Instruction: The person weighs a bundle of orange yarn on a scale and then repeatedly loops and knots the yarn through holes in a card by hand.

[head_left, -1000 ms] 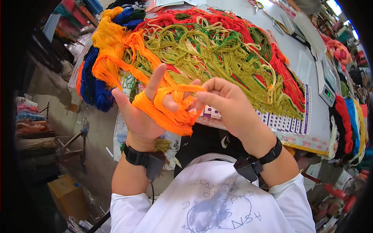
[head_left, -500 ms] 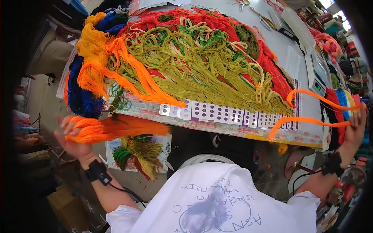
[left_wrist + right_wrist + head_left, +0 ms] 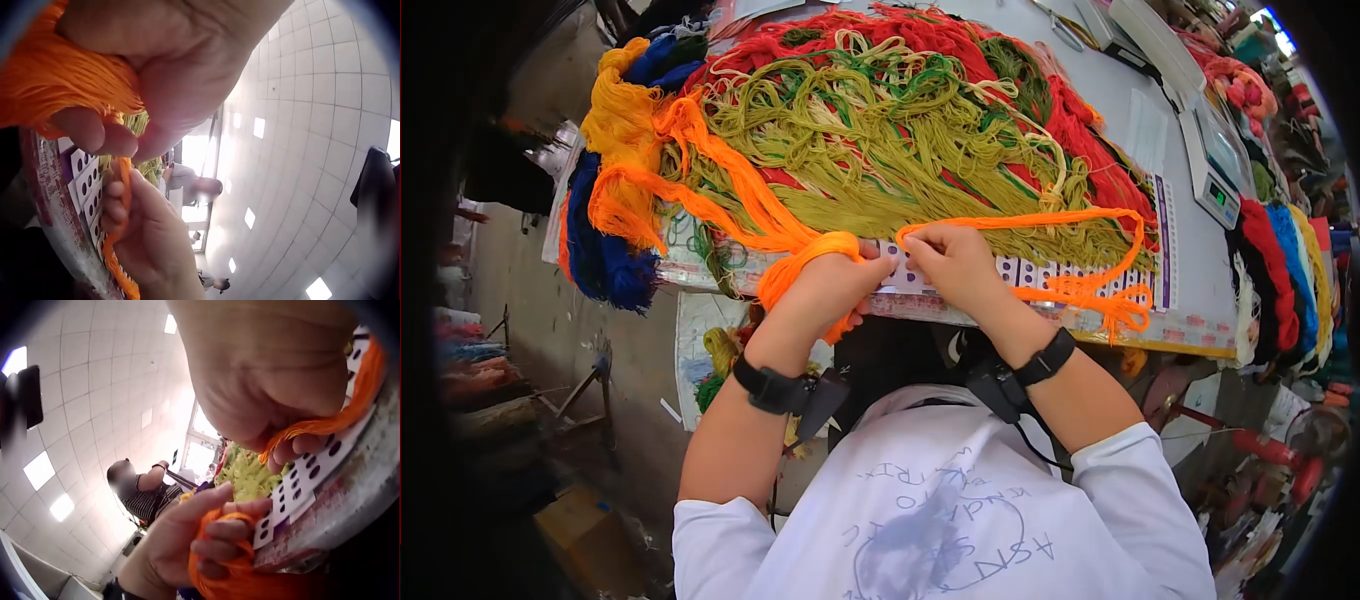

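Bright orange yarn (image 3: 800, 268) is wrapped round my left hand (image 3: 837, 285), and its curled fingers grip the bundle (image 3: 69, 84). Close beside it at the table's front edge, my right hand (image 3: 960, 265) pinches a thinner length of the same orange yarn (image 3: 1040, 218) between thumb and fingers. From there the length loops out to the right over the table and back. In the right wrist view the curled fingers of the left hand (image 3: 219, 547) show with yarn around them. Beneath the hands lie white cards with purple dots (image 3: 1015, 270).
A large heap of olive-green yarn (image 3: 850, 150) with red yarn (image 3: 960, 45) covers the table. Yellow-orange skeins (image 3: 615, 130) and dark blue skeins (image 3: 605, 240) hang at the left edge. A digital scale (image 3: 1215, 165) and scissors (image 3: 1065, 30) are at right and far right.
Half a second ago the hands were far apart, the right one drawing orange yarn out to the right. Both have now come back together at the table's front edge.
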### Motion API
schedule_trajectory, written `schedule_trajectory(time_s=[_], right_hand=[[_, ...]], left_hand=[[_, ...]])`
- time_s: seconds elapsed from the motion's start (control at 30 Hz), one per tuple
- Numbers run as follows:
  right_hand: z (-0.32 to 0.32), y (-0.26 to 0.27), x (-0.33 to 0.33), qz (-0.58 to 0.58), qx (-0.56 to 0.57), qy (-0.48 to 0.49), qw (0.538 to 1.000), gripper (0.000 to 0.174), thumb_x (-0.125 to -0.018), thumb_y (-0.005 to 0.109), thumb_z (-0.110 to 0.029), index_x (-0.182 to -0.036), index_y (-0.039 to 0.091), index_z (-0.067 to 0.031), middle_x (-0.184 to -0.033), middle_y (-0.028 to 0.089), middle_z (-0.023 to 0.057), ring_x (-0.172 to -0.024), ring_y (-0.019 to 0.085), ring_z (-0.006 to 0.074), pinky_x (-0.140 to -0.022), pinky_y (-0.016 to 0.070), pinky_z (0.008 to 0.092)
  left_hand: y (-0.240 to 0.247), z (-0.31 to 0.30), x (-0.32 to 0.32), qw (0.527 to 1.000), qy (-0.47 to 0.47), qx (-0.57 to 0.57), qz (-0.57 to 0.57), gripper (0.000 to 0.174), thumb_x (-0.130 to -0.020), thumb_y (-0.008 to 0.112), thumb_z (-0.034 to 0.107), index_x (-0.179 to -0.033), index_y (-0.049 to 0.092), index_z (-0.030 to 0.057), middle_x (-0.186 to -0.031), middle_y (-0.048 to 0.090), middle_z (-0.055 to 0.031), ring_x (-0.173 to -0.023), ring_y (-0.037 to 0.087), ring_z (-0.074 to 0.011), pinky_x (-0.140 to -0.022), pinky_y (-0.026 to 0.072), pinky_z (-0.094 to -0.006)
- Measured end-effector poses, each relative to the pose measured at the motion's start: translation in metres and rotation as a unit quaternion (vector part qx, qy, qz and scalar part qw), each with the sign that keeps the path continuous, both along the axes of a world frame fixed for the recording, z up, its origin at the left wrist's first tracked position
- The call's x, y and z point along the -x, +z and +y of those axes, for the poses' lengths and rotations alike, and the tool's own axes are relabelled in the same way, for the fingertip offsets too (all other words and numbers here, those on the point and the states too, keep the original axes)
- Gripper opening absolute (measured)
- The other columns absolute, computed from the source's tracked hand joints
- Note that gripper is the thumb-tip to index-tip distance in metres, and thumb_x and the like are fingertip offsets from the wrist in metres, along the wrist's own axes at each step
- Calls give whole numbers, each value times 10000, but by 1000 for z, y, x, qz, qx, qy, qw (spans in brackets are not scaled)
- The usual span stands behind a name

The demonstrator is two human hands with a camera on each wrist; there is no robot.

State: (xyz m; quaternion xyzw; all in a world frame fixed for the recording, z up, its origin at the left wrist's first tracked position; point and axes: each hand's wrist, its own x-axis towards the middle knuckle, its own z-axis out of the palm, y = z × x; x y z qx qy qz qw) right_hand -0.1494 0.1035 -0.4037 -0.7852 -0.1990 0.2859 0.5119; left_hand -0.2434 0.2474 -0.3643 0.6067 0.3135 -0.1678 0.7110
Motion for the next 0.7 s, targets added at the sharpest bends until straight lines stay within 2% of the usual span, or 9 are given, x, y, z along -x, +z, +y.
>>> schedule_trajectory(time_s=[0.07, 0.17, 0.3, 0.37, 0.5, 0.57, 0.6, 0.67, 0.7], right_hand=[[1, -4, 0, 1, -45, 5, 999, 190, -818, 627, -189, -824, 681, -8, -636, 628, 58, -547, 561, 114, -525, 441, 285], [3, -4, -1, 3, -1, 2, 1000, 196, -795, 643, -206, -810, 687, -16, -640, 631, 54, -550, 569, 124, -522, 440, 288], [6, -4, -4, 5, 18, 5, 1000, 213, -762, 664, -236, -819, 694, -33, -643, 632, 51, -554, 582, 136, -528, 449, 287], [9, 0, -4, 18, 29, 15, 999, 188, -767, 692, -176, -823, 678, 3, -643, 602, 5, -535, 519, 54, -473, 406, 222], [11, 12, 4, -2, 68, 12, 998, 164, -765, 686, -170, -836, 684, -22, -635, 601, 11, -552, 543, 88, -496, 422, 243], [12, 16, 13, -136, 126, -2, 983, 139, -769, 679, -162, -850, 690, -49, -689, 611, 10, -620, 574, 128, -557, 438, 250], [10, 14, 17, -134, 126, 0, 983, 139, -769, 679, -162, -850, 690, -49, -689, 611, 10, -620, 574, 128, -557, 438, 250], [6, 8, 25, -235, 23, -2, 972, 106, -769, 675, -137, -839, 687, -58, -791, 623, 23, -701, 593, 160, -615, 447, 260], [2, 5, 25, -232, 22, 2, 972, 106, -769, 675, -137, -839, 687, -58, -791, 623, 23, -701, 593, 160, -615, 447, 260]], left_hand=[[-4, -5, -7, 995, -38, -92, 23, 155, -872, 583, 148, -895, 493, 23, -590, 463, -22, -439, 454, -110, -381, 351, -269], [-13, -2, -4, 995, -46, -92, 13, 124, -856, 570, 119, -850, 470, 45, -582, 475, -35, -423, 452, -119, -384, 368, -274], [-7, 6, 0, 999, -17, -8, -36, 92, -852, 552, 108, -844, 478, 54, -593, 491, -38, -437, 467, -126, -393, 381, -271], [3, 6, -1, 1000, -21, -23, -2, 76, -861, 535, 107, -883, 494, 47, -604, 487, -28, -446, 461, -124, -403, 391, -269], [1, 9, -3, 1000, -11, 18, 19, 87, -870, 523, 106, -916, 520, 33, -619, 485, -18, -461, 453, -117, -405, 388, -264], [-4, 9, -3, 1000, 1, 23, 3, 103, -872, 523, 107, -931, 544, 26, -627, 484, -13, -468, 447, -108, -406, 386, -256], [-6, 9, -4, 1000, 3, 24, 6, 103, -872, 523, 107, -931, 544, 26, -627, 484, -13, -468, 447, -108, -406, 386, -256], [-9, 9, -4, 1000, 1, 18, -3, 95, -872, 529, 109, -912, 550, 25, -626, 484, -10, -478, 453, -104, -404, 381, -247], [-8, 9, -5, 1000, 4, 18, 0, 95, -872, 529, 109, -912, 550, 25, -626, 484, -10, -478, 453, -104, -404, 381, -247]])
